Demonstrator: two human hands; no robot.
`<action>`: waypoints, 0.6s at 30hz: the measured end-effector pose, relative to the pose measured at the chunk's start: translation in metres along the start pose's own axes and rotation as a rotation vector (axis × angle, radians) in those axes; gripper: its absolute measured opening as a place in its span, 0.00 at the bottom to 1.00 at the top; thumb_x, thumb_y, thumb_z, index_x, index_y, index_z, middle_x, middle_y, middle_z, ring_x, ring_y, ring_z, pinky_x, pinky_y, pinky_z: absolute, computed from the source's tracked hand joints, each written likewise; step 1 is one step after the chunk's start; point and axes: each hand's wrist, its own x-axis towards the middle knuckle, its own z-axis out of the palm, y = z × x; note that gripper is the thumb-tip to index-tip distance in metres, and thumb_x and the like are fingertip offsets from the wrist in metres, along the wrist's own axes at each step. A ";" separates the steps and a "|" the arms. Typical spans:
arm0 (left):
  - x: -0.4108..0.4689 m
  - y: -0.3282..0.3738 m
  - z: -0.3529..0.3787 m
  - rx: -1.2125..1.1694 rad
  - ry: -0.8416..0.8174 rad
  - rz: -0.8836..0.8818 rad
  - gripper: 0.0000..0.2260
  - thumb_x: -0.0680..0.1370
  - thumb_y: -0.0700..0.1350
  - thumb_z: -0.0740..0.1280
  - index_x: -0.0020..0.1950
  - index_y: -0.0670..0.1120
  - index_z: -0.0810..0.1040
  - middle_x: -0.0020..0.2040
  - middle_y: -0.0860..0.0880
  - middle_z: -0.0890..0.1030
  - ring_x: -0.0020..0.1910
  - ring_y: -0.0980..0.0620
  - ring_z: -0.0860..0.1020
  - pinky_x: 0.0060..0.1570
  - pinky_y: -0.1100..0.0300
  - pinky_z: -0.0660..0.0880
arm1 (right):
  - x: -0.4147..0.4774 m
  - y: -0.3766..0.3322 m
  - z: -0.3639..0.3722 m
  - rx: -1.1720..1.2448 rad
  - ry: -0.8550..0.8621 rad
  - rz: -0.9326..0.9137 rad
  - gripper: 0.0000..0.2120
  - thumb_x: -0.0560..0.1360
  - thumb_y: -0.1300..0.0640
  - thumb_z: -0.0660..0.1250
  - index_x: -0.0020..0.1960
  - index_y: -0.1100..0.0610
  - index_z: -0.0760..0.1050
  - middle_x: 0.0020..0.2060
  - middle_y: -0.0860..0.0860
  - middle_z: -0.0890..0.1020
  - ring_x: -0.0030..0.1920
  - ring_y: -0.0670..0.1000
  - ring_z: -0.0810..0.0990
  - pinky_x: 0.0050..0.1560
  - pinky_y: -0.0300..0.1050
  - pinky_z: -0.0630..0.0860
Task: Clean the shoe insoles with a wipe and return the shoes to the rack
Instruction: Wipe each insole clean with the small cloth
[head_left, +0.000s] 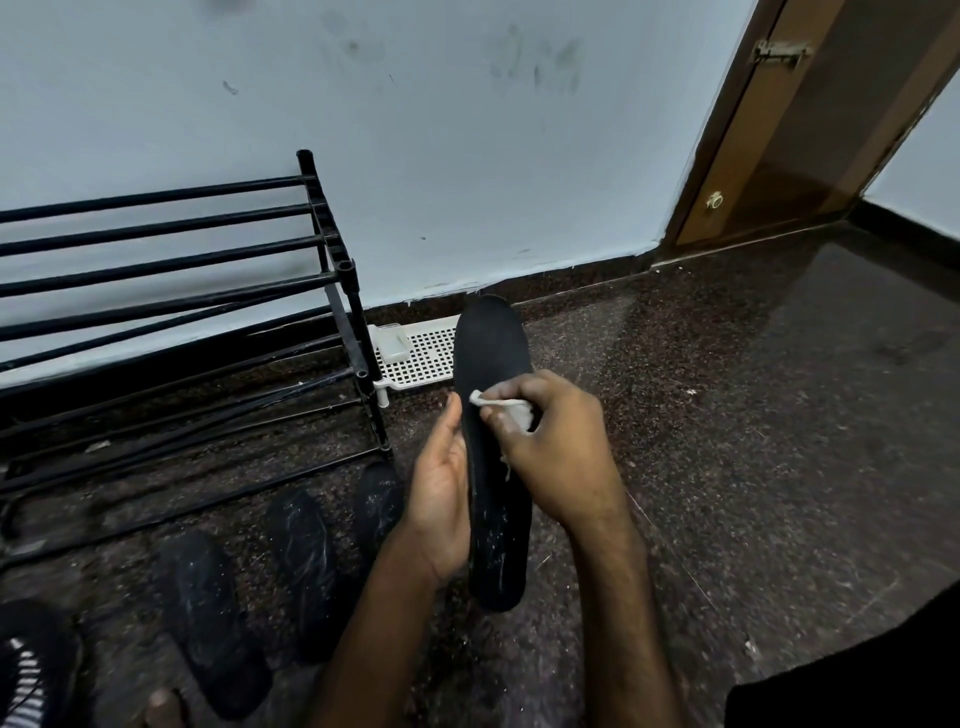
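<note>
Black insole (491, 364) is being clasped by my left grip (441, 499), my right grip (556, 441) pinching the wipe (511, 410) against it, three more insoles (306, 566) and the rack (156, 197) return seemingly awaiting me.

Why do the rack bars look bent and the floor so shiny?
Head view: the wide-angle lens bows the rack and door frame; the polished floor reflects pale light as glare; the insoles on the floor look smeared, likely motion blur; the held insole and white wipe look sharper.

dim, cool light | floor (727, 415) glare | edges bowed | foreground blurred
</note>
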 end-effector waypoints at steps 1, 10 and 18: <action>-0.001 0.002 -0.001 -0.016 0.003 0.008 0.26 0.80 0.59 0.57 0.61 0.41 0.82 0.59 0.39 0.82 0.57 0.45 0.82 0.59 0.52 0.77 | -0.001 0.000 -0.002 0.034 -0.108 -0.006 0.05 0.73 0.57 0.74 0.48 0.51 0.84 0.44 0.43 0.83 0.44 0.40 0.82 0.48 0.40 0.80; -0.002 0.001 0.000 0.014 -0.036 -0.020 0.26 0.82 0.59 0.53 0.59 0.43 0.84 0.57 0.41 0.83 0.56 0.46 0.82 0.54 0.53 0.80 | 0.000 -0.002 -0.006 -0.040 -0.008 -0.048 0.05 0.74 0.55 0.74 0.49 0.50 0.84 0.45 0.42 0.82 0.46 0.40 0.81 0.52 0.45 0.80; -0.001 0.001 0.000 0.067 -0.057 -0.032 0.27 0.83 0.58 0.51 0.56 0.44 0.85 0.50 0.43 0.85 0.44 0.46 0.84 0.46 0.50 0.80 | 0.001 0.008 -0.020 -0.250 0.230 0.027 0.07 0.76 0.54 0.72 0.54 0.51 0.83 0.49 0.42 0.82 0.45 0.41 0.79 0.50 0.40 0.79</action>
